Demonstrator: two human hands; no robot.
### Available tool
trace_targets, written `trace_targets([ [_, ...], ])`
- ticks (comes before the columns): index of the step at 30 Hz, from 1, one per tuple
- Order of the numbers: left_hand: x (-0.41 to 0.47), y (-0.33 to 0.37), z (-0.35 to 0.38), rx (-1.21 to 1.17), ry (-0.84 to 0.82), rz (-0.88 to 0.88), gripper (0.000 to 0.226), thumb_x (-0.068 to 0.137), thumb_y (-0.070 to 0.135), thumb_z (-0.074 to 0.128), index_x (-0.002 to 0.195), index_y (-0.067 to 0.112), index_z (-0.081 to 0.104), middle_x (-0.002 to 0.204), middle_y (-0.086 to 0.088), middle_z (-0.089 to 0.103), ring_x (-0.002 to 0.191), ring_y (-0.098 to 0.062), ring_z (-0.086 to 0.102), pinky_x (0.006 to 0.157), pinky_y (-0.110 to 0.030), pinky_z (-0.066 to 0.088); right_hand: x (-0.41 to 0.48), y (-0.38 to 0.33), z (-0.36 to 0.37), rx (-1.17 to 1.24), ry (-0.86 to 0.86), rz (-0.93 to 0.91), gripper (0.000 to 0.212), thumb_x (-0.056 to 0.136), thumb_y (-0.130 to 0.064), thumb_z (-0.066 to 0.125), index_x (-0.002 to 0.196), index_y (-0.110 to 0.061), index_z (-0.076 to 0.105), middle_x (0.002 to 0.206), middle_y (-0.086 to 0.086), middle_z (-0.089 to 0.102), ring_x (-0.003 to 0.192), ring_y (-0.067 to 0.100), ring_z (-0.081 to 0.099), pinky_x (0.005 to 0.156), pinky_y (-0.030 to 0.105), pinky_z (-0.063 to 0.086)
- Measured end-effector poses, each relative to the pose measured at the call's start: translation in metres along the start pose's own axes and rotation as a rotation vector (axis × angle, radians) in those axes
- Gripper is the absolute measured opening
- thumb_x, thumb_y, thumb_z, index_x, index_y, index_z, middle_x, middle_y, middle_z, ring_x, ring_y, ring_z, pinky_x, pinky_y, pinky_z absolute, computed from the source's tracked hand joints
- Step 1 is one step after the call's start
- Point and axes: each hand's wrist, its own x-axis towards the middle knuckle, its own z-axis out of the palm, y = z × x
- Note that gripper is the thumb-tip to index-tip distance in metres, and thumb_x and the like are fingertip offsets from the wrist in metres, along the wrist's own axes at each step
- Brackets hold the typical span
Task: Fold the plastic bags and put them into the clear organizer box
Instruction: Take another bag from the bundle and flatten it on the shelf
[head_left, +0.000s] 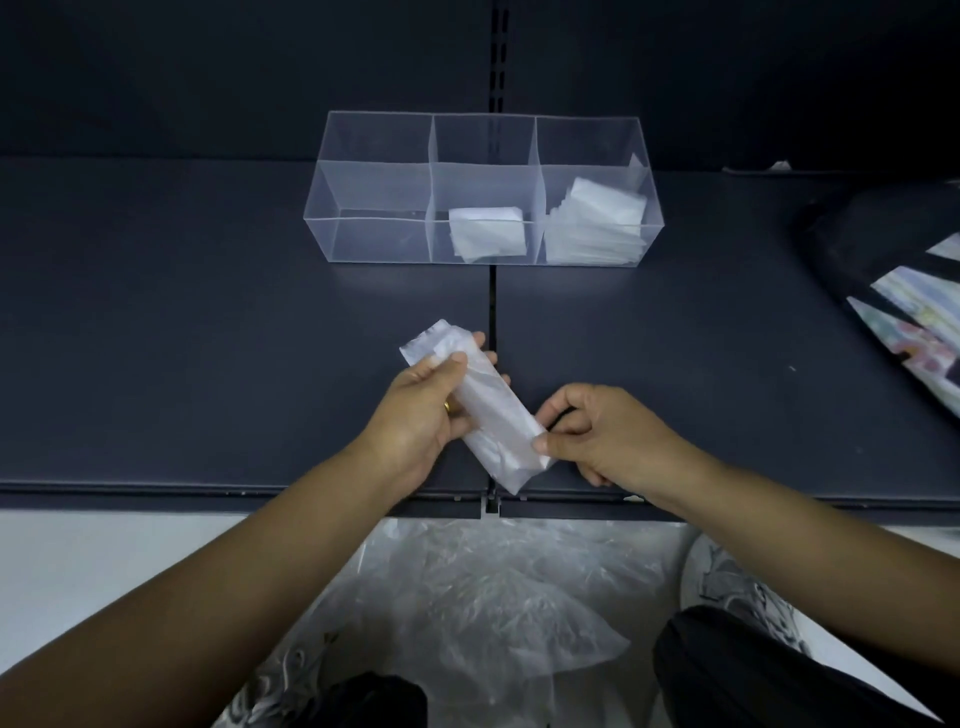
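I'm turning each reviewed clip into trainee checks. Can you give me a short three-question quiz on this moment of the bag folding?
1. True or false: the left compartment of the clear organizer box holds folded bags.
2. The left hand grips the upper part of the folded bag strip. What holds its lower end? A) nothing B) the right hand C) a clamp
3. Fill in: the tallest stack of folded bags sits in the ___ compartment.

Key: 1 false; 2 B; 3 right.
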Motion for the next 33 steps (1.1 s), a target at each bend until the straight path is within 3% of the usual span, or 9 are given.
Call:
trace_targets([
  [11,0.036,0.030,-0.020,0.132,0.238,0.039,0.027,0.103,0.018,0.041,0.119,0.007,0.060,0.098,-0.005,0.073,0.085,-0.012,0.070,0.062,-0.018,0.055,0.002,0.003,0.001,-0.007,0.024,0.007,0.016,0.077,-0.015,0.076,0.085,-0.016,0.062,0.075,-0.003,0.073,0.037,0.010,0.048,0.036,0.015,0.033],
  [13,0.032,0.032,-0.022,0.107,0.313,0.173,0.024,0.103,0.016,0.041,0.121,0.009,0.056,0.104,-0.007,0.069,0.089,-0.016,0.070,0.072,-0.021,0.056,0.005,0.002,0.002,-0.006,0.035,0.016,0.016,0.076,-0.013,0.077,0.083,-0.015,0.063,0.073,-0.002,0.073,0.036,0.009,0.047,0.036,0.014,0.033],
  [15,0.017,0.031,-0.022,0.254,0.414,0.380,0.019,0.101,0.014,0.045,0.116,0.015,0.056,0.104,0.000,0.065,0.091,-0.014,0.066,0.081,-0.023,0.054,0.008,0.001,0.003,0.002,0.043,0.023,0.016,0.076,-0.012,0.077,0.081,-0.015,0.063,0.070,0.000,0.073,0.035,0.009,0.046,0.035,0.012,0.033],
  [17,-0.007,0.015,-0.017,0.419,0.399,0.437,0.013,0.098,0.015,0.050,0.106,0.017,0.060,0.090,0.009,0.066,0.080,-0.010,0.064,0.071,-0.020,0.054,0.009,0.000,0.003,0.019,0.055,0.014,0.016,0.075,-0.011,0.078,0.079,-0.014,0.063,0.069,0.001,0.072,0.034,0.009,0.045,0.035,0.012,0.032],
  [20,-0.047,-0.017,0.002,0.372,0.194,0.157,0.012,0.096,0.021,0.054,0.095,0.011,0.059,0.073,0.001,0.068,0.054,-0.011,0.060,0.047,-0.021,0.046,0.008,-0.001,0.005,0.030,0.076,-0.013,0.017,0.073,-0.013,0.080,0.078,-0.014,0.063,0.068,0.001,0.072,0.035,0.009,0.045,0.037,0.015,0.034],
  [23,-0.062,-0.031,0.010,0.355,0.105,-0.029,0.022,0.091,0.032,0.060,0.102,0.013,0.057,0.061,-0.001,0.061,0.041,-0.012,0.048,0.038,-0.021,0.035,0.006,0.000,0.007,0.019,0.090,-0.037,0.017,0.074,-0.016,0.079,0.078,-0.014,0.063,0.069,0.000,0.073,0.037,0.009,0.047,0.040,0.018,0.038],
  [26,-0.064,-0.035,0.013,0.384,0.085,-0.125,0.028,0.087,0.035,0.066,0.103,0.014,0.058,0.054,-0.001,0.057,0.036,-0.012,0.041,0.035,-0.018,0.028,0.006,-0.002,0.008,0.001,0.098,-0.054,0.015,0.076,-0.015,0.078,0.079,-0.015,0.063,0.068,-0.002,0.073,0.036,0.008,0.047,0.041,0.018,0.039],
  [29,-0.068,-0.040,0.018,0.465,0.044,-0.136,0.021,0.089,0.028,0.065,0.095,0.008,0.063,0.055,-0.003,0.063,0.036,-0.013,0.048,0.036,-0.018,0.031,0.007,-0.003,0.010,-0.014,0.109,-0.056,0.014,0.076,-0.014,0.077,0.077,-0.016,0.064,0.067,-0.001,0.072,0.035,0.008,0.046,0.040,0.016,0.039],
  [33,-0.067,-0.041,0.014,0.443,0.128,-0.139,0.019,0.094,0.019,0.060,0.083,0.005,0.065,0.056,-0.008,0.066,0.038,-0.017,0.055,0.035,-0.019,0.035,0.011,-0.004,0.012,-0.048,0.121,-0.058,0.014,0.076,-0.014,0.078,0.074,-0.015,0.064,0.066,0.000,0.072,0.034,0.008,0.047,0.040,0.015,0.038],
])
